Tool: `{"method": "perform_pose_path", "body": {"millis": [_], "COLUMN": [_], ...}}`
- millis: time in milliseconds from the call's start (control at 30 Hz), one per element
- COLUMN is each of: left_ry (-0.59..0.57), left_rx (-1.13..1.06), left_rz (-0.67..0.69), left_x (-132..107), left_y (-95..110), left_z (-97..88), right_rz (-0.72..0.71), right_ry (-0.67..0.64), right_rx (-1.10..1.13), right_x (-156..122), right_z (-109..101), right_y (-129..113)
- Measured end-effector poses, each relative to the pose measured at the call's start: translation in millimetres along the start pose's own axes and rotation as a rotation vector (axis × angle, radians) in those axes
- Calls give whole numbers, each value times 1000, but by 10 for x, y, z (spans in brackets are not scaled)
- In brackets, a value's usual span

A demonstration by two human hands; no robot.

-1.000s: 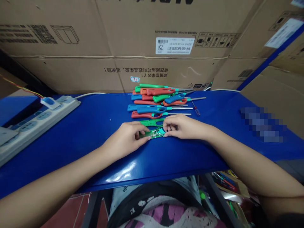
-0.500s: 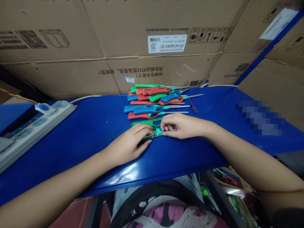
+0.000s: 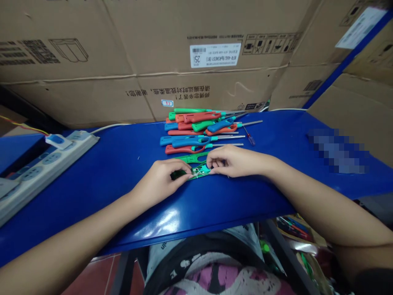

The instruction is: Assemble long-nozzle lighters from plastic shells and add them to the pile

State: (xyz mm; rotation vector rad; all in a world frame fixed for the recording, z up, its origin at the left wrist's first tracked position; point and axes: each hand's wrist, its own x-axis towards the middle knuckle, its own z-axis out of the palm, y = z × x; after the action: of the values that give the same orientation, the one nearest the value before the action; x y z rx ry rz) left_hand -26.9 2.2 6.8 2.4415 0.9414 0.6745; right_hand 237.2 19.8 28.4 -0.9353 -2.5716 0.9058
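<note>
An opened green stick lighter [image 3: 199, 176] lies on the blue table with pale inner parts and thin wires showing. My left hand [image 3: 159, 178] closes thumb and fingertips on its left portion. My right hand [image 3: 230, 161] pinches at the right end, beside a teal trigger piece [image 3: 204, 168]; the fingers hide part of what they grip. Just behind, a separate green lighter handle shell [image 3: 192, 158] lies flat, its right end partly covered by my right hand.
Several red, blue and green stick lighters [image 3: 190, 141] are piled behind my hands. A small screwdriver [image 3: 250, 137] lies right of them. A white power strip [image 3: 61, 153] runs along the left. Large cardboard boxes [image 3: 172, 88] stand along the table's back edge.
My left hand has drawn its fingers back slightly left and changed from lying over the lighter to pinching it. My right hand stays at the teal piece with small finger movement.
</note>
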Motion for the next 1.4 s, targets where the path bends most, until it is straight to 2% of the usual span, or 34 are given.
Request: {"method": "perform_pose_path", "body": {"millis": [167, 333, 467, 733, 1033, 1300, 1400], "left_ry": [14, -104, -133, -155, -149, -156, -143], "left_rx": [53, 123, 165, 227, 241, 270, 250], "left_rz": [84, 186, 229, 249, 262, 259, 258], "left_x": [-8, -34, -34, -45, -37, -49, -49], "left_y": [35, 56, 37, 40, 33, 14, 19], "left_z": [18, 67, 94, 101, 106, 111, 107], "right_rz": [-15, -21, -18, -4, 37, 45, 7], "right_ry": [15, 23, 29, -15, 1, 4, 5], "right_rx": [-47, -71, -75, -35, 7, -97, -155], "right_x": [6, 12, 19, -26, -19, -31, -24], "right_z": [7, 17, 39, -15, -8, -66, -73], "right_y": [-10, -28, -25, -27, 9, -7, -3]}}
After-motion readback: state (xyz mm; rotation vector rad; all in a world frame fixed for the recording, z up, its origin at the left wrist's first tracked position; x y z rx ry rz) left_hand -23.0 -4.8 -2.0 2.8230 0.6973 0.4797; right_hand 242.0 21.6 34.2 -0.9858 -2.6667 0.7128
